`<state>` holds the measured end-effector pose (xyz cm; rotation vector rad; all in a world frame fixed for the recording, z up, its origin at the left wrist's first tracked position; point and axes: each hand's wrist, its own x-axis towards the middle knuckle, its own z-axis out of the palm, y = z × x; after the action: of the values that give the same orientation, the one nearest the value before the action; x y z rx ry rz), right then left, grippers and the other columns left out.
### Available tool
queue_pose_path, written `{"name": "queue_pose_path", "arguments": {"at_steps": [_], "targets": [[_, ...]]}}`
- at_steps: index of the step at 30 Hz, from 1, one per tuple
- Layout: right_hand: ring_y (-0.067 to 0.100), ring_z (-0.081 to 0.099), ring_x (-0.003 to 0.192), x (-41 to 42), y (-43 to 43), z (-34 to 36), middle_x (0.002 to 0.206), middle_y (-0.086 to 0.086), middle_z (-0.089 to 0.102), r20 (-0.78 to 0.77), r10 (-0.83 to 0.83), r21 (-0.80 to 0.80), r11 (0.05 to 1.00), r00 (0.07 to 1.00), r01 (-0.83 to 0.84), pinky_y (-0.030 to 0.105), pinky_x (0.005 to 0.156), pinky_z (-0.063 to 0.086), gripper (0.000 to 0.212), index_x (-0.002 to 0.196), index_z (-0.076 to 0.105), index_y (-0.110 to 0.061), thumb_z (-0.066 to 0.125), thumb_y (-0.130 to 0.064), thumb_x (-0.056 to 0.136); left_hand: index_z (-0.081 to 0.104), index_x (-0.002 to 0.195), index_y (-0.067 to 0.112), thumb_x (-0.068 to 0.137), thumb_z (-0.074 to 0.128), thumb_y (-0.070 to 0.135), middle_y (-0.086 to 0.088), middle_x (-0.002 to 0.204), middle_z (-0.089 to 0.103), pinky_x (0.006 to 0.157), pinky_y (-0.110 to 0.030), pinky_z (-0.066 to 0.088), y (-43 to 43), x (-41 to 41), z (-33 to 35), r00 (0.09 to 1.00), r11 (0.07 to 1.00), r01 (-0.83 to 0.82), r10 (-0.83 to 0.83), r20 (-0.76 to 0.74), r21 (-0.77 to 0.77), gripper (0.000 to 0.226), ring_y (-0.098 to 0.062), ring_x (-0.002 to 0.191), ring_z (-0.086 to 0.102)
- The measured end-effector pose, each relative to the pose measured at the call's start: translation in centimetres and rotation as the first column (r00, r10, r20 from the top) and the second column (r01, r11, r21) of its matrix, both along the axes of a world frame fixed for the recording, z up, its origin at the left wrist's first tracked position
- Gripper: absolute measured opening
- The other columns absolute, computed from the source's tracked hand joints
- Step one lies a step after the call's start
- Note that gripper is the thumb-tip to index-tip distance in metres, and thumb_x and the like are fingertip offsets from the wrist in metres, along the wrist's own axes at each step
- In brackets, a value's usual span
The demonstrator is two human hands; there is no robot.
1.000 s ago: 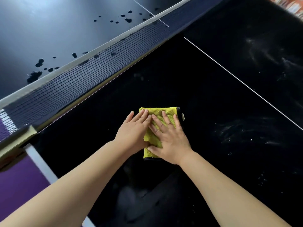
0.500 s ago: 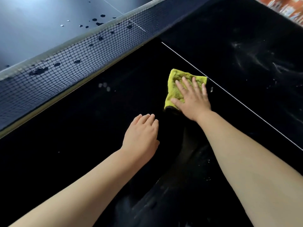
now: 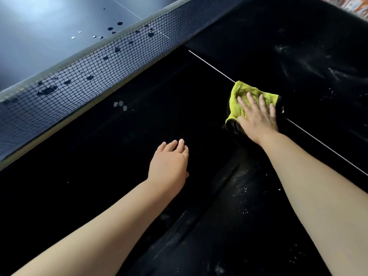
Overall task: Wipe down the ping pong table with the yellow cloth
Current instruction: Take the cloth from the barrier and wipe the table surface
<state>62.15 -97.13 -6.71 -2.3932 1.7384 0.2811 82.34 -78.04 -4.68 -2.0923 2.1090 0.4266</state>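
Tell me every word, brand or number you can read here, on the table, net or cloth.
None can be read.
The ping pong table, net and yellow cloth show no print.
The orange patterned patch in the top right corner is too blurred to tell.

a bare left forearm (image 3: 111, 226) and a bare right forearm (image 3: 318, 186) show in the lower part of the view, uncovered from the wrist as far up as can be seen. the left hand (image 3: 169, 164) and the right hand (image 3: 256, 120) are bare as well. the right fingers (image 3: 250, 98) look softly blurred.
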Motion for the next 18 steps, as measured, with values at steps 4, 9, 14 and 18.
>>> {"name": "queue_pose_path", "arguments": {"at_steps": [4, 9, 14, 18], "targets": [[0.025, -0.016, 0.149, -0.2, 4.9, 0.3, 0.163, -0.004, -0.012, -0.002, 0.041, 0.020, 0.999, 0.999, -0.041, 0.049, 0.117, -0.012, 0.075, 0.154, 0.000, -0.039, 0.017, -0.048, 0.081, 0.018, 0.149, 0.014, 0.092, 0.054, 0.033, -0.003, 0.158, 0.010, 0.117, -0.036, 0.004, 0.5, -0.2, 0.0, 0.999, 0.999, -0.026, 0.024, -0.042, -0.046, 0.070, -0.020, 0.145, 0.006], [0.026, -0.022, 0.146, 1.0, 12.4, 0.4, 0.160, -0.004, -0.020, -0.031, 0.116, 0.037, 0.993, 0.993, -0.115, 0.050, 0.117, -0.016, 0.069, 0.150, -0.012, -0.040, 0.021, -0.047, 0.090, 0.051, 0.131, 0.016, 0.088, 0.061, 0.025, -0.005, 0.147, 0.040, 0.114, -0.035, 0.017, 3.0, -0.2, 0.6, 0.990, 0.974, -0.059, 0.028, -0.142, -0.219, 0.045, -0.022, 0.141, 0.026], [0.026, -0.027, 0.144, 3.3, 20.0, 0.2, 0.155, -0.005, -0.028, -0.058, 0.175, 0.062, 0.983, 0.983, -0.172, 0.052, 0.116, -0.019, 0.074, 0.145, -0.021, -0.042, 0.002, -0.052, 0.075, 0.071, 0.099, 0.008, 0.063, 0.077, 0.001, -0.005, 0.098, 0.072, 0.084, -0.041, 0.051, 7.8, 2.1, 0.5, 0.961, 0.916, -0.175, 0.079, -0.265, -0.360, 0.037, -0.029, 0.103, 0.064], [0.027, -0.027, 0.144, 6.0, 26.0, 0.3, 0.157, -0.006, -0.025, -0.021, 0.226, 0.059, 0.973, 0.974, -0.224, 0.051, 0.114, -0.022, 0.074, 0.149, -0.015, -0.042, 0.007, -0.053, 0.079, 0.069, 0.109, 0.010, 0.069, 0.071, -0.003, -0.003, 0.107, 0.070, 0.089, -0.039, 0.048, 12.3, 5.8, 1.1, 0.968, 0.917, -0.153, 0.065, -0.242, -0.367, 0.042, -0.026, 0.109, 0.061]]}}
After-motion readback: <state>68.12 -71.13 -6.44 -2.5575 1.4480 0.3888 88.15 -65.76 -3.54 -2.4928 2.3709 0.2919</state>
